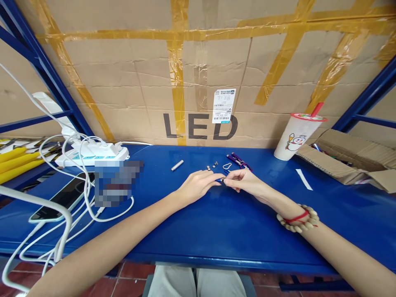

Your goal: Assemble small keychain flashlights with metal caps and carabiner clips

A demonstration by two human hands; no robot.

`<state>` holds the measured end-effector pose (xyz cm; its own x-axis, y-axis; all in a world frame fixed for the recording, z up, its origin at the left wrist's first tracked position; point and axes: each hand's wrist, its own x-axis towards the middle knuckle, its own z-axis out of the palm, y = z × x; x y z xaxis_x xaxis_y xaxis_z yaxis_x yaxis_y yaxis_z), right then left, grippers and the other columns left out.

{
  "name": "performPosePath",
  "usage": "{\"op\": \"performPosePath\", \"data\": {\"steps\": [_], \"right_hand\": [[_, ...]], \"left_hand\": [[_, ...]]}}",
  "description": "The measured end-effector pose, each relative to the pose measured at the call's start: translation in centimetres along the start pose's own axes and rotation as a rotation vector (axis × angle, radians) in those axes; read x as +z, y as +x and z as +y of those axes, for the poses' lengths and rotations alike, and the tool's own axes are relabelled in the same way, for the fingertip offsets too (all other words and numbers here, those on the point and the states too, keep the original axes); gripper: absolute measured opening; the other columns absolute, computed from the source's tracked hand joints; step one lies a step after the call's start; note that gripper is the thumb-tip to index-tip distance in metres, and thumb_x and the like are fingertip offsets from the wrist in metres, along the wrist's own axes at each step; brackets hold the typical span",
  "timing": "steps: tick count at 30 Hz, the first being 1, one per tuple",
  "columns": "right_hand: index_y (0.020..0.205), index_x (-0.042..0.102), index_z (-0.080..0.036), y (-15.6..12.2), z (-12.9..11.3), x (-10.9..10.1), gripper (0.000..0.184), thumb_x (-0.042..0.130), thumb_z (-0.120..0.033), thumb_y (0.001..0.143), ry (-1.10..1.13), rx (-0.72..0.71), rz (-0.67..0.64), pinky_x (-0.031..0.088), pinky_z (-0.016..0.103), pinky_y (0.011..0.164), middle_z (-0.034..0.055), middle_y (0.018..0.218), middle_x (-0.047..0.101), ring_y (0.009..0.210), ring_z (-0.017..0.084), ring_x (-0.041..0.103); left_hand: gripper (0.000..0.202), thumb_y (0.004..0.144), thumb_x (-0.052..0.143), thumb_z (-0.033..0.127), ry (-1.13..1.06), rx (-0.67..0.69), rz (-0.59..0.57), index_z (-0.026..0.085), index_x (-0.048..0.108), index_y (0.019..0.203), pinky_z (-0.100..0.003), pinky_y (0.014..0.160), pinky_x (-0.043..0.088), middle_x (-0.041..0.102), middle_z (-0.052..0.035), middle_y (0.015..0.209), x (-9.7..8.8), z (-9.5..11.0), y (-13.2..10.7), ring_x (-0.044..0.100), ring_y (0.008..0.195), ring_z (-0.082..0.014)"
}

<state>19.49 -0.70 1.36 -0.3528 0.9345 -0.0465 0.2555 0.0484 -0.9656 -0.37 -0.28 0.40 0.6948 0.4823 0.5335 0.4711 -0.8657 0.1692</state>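
Converging, left hand (pixel 194 187) palm down, right fingers (pixel 232 182) pinching small dark piece (pixel 222 180)

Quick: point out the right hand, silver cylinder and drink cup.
Right hand (pixel 246 180): head view, back of the hand.
Silver cylinder (pixel 177 165): head view, middle of its side.
Drink cup (pixel 295 139): head view, printed wall.

1 beaded bracelet (pixel 299 226), seemingly grey trousers (pixel 173 282)

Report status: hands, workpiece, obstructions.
Right hand pinching small blue piece; left hand at it. Silver tube, small silvery parts beyond. Nothing visibly blocking.
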Motion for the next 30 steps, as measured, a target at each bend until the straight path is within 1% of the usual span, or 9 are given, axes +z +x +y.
{"op": "performPosePath", "data": {"steps": [4, 6, 8, 12, 15, 17, 23, 26, 30], "right_hand": [[0.066, 0.064, -0.014, 0.0, 0.2, 0.1, 0.037, 0.072, -0.049, 0.059, -0.008, 0.043, -0.007, 0.033, 0.019, 0.043, -0.0038, 0.049, 0.047, 0.046, 0.005, 0.04], [0.067, 0.064, -0.014, 0.1, 0.4, 0.2, 0.038, 0.069, -0.051, 0.061, -0.037, 0.014, 0.026, 0.034, 0.019, 0.042, -0.0027, 0.05, 0.049, 0.045, 0.006, 0.04], [0.069, 0.064, -0.014, 0.2, 0.5, 0.4, 0.039, 0.068, -0.052, 0.062, -0.09, -0.08, 0.129, 0.034, 0.02, 0.041, -0.0006, 0.055, 0.053, 0.045, 0.006, 0.041], [0.074, 0.066, -0.015, 0.3, 0.2, 0.8, 0.035, 0.069, -0.049, 0.063, -0.25, -0.371, 0.347, 0.038, 0.023, 0.043, 0.0037, 0.069, 0.062, 0.046, 0.007, 0.043], [0.076, 0.069, -0.018, 0.0, -0.2, 0.6, 0.032, 0.067, -0.048, 0.067, -0.357, -0.545, 0.366, 0.043, 0.024, 0.049, 0.0052, 0.076, 0.064, 0.053, 0.01, 0.049], [0.075, 0.071, -0.021, -0.2, -0.3, 0.4, 0.029, 0.065, -0.048, 0.069, -0.428, -0.607, 0.375, 0.044, 0.025, 0.052, 0.005, 0.078, 0.064, 0.057, 0.011, 0.052], [0.075, 0.072, -0.023, -0.4, 0.1, 0.1, 0.024, 0.061, -0.044, 0.076, -0.56, -0.656, 0.369, 0.045, 0.025, 0.056, 0.0037, 0.079, 0.065, 0.065, 0.013, 0.058], [0.072, 0.072, -0.023, -0.5, 0.2, 0.3, 0.024, 0.062, -0.045, 0.074, -0.591, -0.615, 0.371, 0.045, 0.024, 0.055, 0.003, 0.079, 0.065, 0.065, 0.013, 0.059], [0.07, 0.071, -0.023, -0.8, 0.2, 0.3, 0.025, 0.064, -0.046, 0.072, -0.632, -0.566, 0.368, 0.044, 0.024, 0.055, 0.0024, 0.08, 0.066, 0.06, 0.012, 0.058]], "left_hand": [[0.028, 0.094, 0.033, 0.031, -0.061, -0.024, 0.015, 0.019, 0.051, 0.111, -0.026, 0.086, 0.045, 0.064, -0.0038, 0.104, 0.1, 0.1, 0.0, 0.06, 0.095, -0.0142], [0.026, 0.094, 0.034, 0.03, -0.054, -0.044, 0.036, 0.018, 0.052, 0.108, -0.026, 0.085, 0.046, 0.064, -0.0039, 0.104, 0.3, 0.0, 0.0, 0.061, 0.094, -0.0143], [0.025, 0.093, 0.035, 0.029, -0.025, -0.077, 0.065, 0.017, 0.053, 0.106, -0.026, 0.085, 0.047, 0.064, -0.0044, 0.104, 0.6, -0.1, 0.0, 0.061, 0.094, -0.015], [0.025, 0.093, 0.035, 0.027, 0.04, -0.136, 0.097, 0.018, 0.053, 0.109, -0.03, 0.09, 0.046, 0.063, -0.0051, 0.108, 0.9, -0.3, 0.1, 0.059, 0.102, -0.0169], [0.026, 0.093, 0.034, 0.025, 0.054, -0.145, 0.081, 0.018, 0.052, 0.111, -0.031, 0.091, 0.045, 0.062, -0.0052, 0.11, 0.9, -0.3, 0.1, 0.058, 0.104, -0.0171], [0.026, 0.093, 0.033, 0.024, 0.046, -0.136, 0.075, 0.018, 0.052, 0.11, -0.031, 0.091, 0.045, 0.062, -0.0051, 0.111, 0.8, -0.3, 0.1, 0.057, 0.104, -0.0169], [0.02, 0.093, 0.035, 0.022, -0.032, -0.14, 0.004, 0.019, 0.052, 0.104, -0.027, 0.085, 0.046, 0.063, -0.0036, 0.105, 0.4, 0.1, 0.0, 0.06, 0.097, -0.016], [0.017, 0.092, 0.036, 0.021, -0.066, -0.15, -0.047, 0.018, 0.05, 0.103, -0.026, 0.08, 0.047, 0.063, -0.0035, 0.103, 0.2, 0.2, -0.1, 0.061, 0.093, -0.0161], [0.015, 0.092, 0.037, 0.02, -0.097, -0.134, -0.087, 0.018, 0.048, 0.101, -0.026, 0.08, 0.047, 0.063, -0.0042, 0.103, 0.1, 0.2, -0.1, 0.061, 0.094, -0.0163]]}}
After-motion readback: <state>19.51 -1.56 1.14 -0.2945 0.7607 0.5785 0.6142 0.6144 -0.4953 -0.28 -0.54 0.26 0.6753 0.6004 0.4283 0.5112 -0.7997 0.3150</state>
